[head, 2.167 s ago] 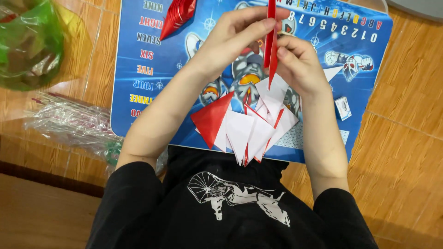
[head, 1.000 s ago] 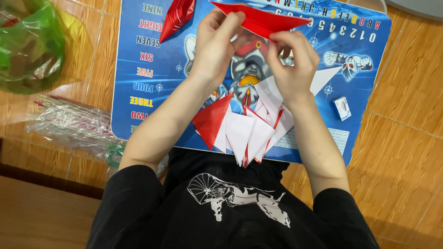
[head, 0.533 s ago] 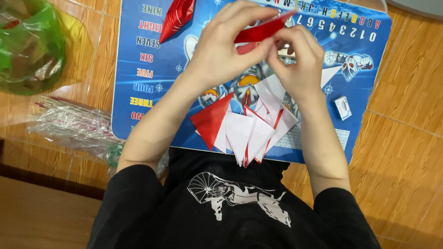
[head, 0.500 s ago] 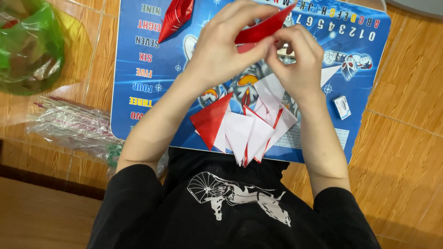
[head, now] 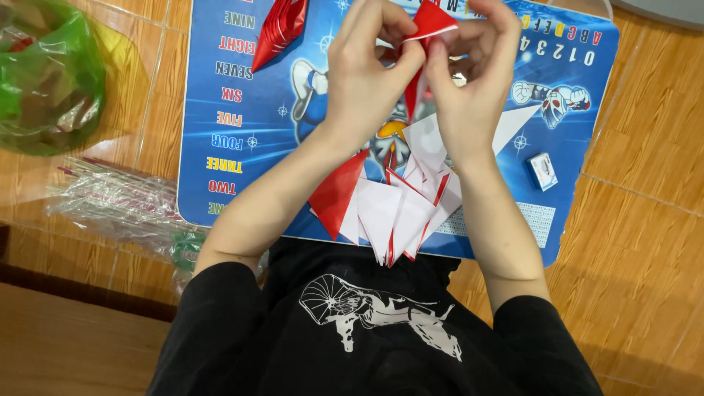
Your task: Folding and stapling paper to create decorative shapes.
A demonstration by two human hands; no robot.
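Note:
Both of my hands pinch one folded red paper piece (head: 429, 29) above a blue printed mat (head: 249, 139). My left hand (head: 367, 70) grips it from the left with thumb and fingers. My right hand (head: 469, 81) holds its right side. The paper is red on one face and white at a fold edge. Below my wrists, several folded red and white paper pieces (head: 389, 205) lie in a fan on the mat's near edge.
A stack of red folded pieces (head: 280, 26) lies at the mat's far left. A small blue-and-white box (head: 543, 171) sits on the mat at right. A green plastic bag (head: 44, 81) and a clear bag of thin sticks (head: 110, 202) lie on the wooden floor at left.
The red paper, held wide and flat a second ago, is now folded narrower and pinched between both hands. Both hands have closed in on it.

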